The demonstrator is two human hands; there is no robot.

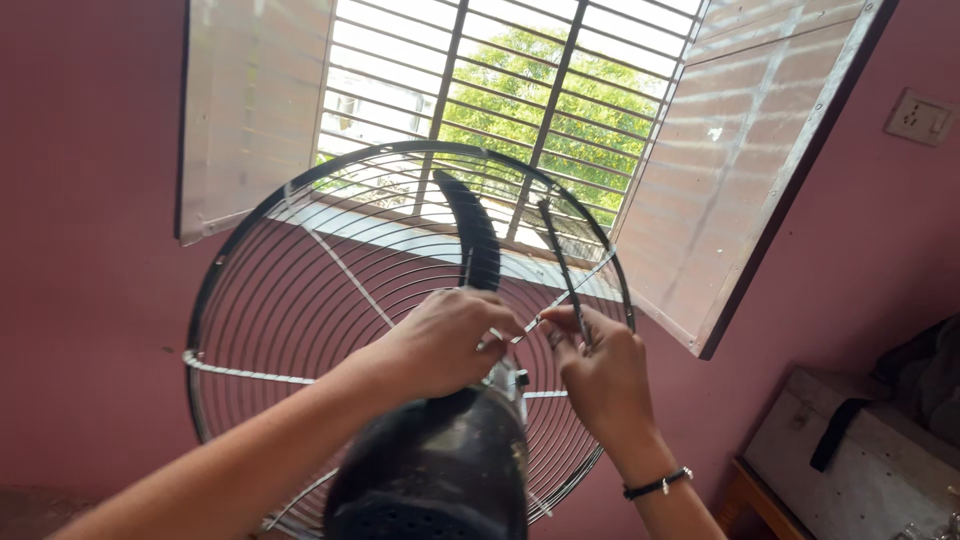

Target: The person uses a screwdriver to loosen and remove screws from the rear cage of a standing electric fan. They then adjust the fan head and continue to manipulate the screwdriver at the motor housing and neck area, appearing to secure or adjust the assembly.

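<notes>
In front of the pink wall [90,300], seen from the head camera, a round chrome wire fan guard [300,290] of concentric rings stands upright, filling the middle of the view. Behind it, at twelve o'clock, an open window with horizontal bars [520,90] shows green leaves, its two frosted shutters swung inward at ten and two o'clock. The dark, dusty motor housing [430,470] of the fan sits at six o'clock, close to the camera and blurred. Two curved dark fan blades [475,235] rise from the hub toward twelve and one o'clock, inside the guard.

The left hand [445,340] is curled over the hub at the guard's centre, fingers bent and closed around the base of the nearer blade; what exactly lies under the palm I cannot tell. The right hand [600,370], just beside it at three o'clock, pinches the lower end of the second, thinner blade [562,270] between thumb and fingertips, the rest of the fingers folded. A black bead bracelet [657,484] circles that wrist.

At four o'clock a grey metal trunk [850,470] rests on a wooden stand, and a white wall socket [918,116] sits at two o'clock.
</notes>
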